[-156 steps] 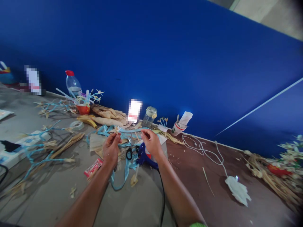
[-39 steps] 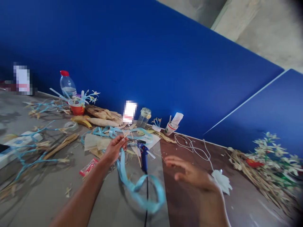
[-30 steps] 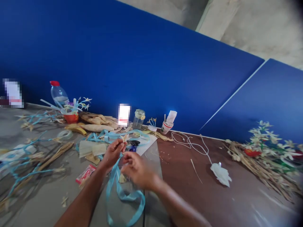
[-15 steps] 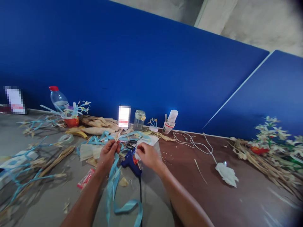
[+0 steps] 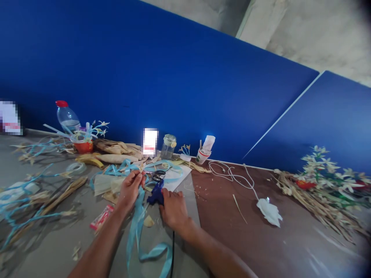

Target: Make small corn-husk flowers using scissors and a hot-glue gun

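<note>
My left hand (image 5: 132, 187) pinches a small pale flower (image 5: 141, 166) between thumb and fingers, with light blue ribbon (image 5: 138, 220) hanging just below it. My right hand (image 5: 174, 206) is wrapped round the handle of a dark blue glue gun (image 5: 157, 193), whose black cord (image 5: 173, 247) runs down toward the front edge. Black-handled scissors (image 5: 159, 175) lie just behind the gun. Beside my left hand are pale husk sheets (image 5: 106, 184). A white paper (image 5: 181, 178) lies behind my right hand.
At the back stand a bottle (image 5: 67, 117), a red bowl (image 5: 83, 146), a lit phone (image 5: 150, 142), a glass jar (image 5: 168, 147) and a paper cup (image 5: 203, 155). Blue-wrapped stems (image 5: 29, 216) lie left. A white cable (image 5: 232, 173) and white flowers (image 5: 321, 162) are right.
My right hand has come down from above the glue gun and closed round its handle. My left hand still holds the flower. The view has shifted slightly to the right.
</note>
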Tool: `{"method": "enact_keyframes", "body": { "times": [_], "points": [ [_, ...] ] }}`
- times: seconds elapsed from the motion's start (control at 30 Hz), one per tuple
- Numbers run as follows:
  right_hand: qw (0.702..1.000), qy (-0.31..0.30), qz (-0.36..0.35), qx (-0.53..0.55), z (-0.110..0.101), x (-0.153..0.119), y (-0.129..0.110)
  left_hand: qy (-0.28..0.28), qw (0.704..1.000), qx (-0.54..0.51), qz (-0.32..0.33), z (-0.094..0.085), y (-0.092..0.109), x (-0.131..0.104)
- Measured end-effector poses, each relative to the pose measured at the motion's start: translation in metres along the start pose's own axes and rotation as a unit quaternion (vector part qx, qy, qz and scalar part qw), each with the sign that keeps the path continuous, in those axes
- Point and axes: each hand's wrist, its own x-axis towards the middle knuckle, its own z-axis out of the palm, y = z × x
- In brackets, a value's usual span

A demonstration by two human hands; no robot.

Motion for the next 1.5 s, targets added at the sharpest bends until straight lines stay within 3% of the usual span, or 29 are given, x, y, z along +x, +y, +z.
{"method": "enact_keyframes", "body": {
  "times": [0.13, 0.27, 0.4, 0.53, 0.63, 0.73, 0.83, 1.03, 1.13, 1.23, 1.37, 1.5],
  "points": [
    [0.994, 0.091, -0.023, 0.061, 0.002, -0.008, 0.013, 0.001, 1.0, 0.002, -0.012, 0.0, -0.003, 0.0],
    [0.97, 0.195, -0.072, 0.129, 0.005, -0.014, 0.03, -0.007, 0.997, 0.072, -0.023, 0.003, -0.004, -0.001],
    [0.945, 0.222, -0.087, 0.225, 0.005, -0.016, 0.041, 0.036, 0.994, 0.105, -0.008, 0.008, -0.008, -0.003],
    [0.909, 0.264, -0.06, 0.317, 0.009, -0.016, 0.048, 0.036, 0.994, 0.106, -0.014, 0.009, -0.019, -0.003],
    [0.883, 0.307, -0.033, 0.353, 0.012, -0.012, 0.055, 0.006, 0.989, 0.144, -0.014, 0.004, -0.026, -0.001],
    [0.861, 0.352, 0.016, 0.366, 0.011, -0.005, 0.066, 0.047, 0.981, 0.186, 0.011, -0.005, -0.026, 0.003],
    [0.856, 0.387, 0.053, 0.338, 0.008, 0.003, 0.081, 0.13, 0.964, 0.23, 0.029, -0.019, -0.018, 0.006],
    [0.912, 0.357, 0.104, 0.173, 0.013, 0.014, 0.112, 0.236, 0.877, 0.402, 0.114, -0.041, -0.003, 0.013],
    [0.936, 0.313, 0.12, 0.109, 0.02, 0.015, 0.115, 0.267, 0.867, 0.385, 0.17, -0.044, 0.002, 0.015],
    [0.952, 0.267, 0.127, 0.078, 0.023, 0.016, 0.11, 0.275, 0.887, 0.316, 0.196, -0.037, 0.007, 0.013],
    [0.964, 0.215, 0.143, 0.056, 0.026, 0.017, 0.102, 0.123, 0.973, 0.183, 0.072, -0.012, 0.01, 0.002],
    [0.974, 0.155, 0.158, 0.047, 0.025, 0.017, 0.099, 0.013, 0.997, 0.072, 0.031, 0.009, 0.006, -0.006]
  ]
}}
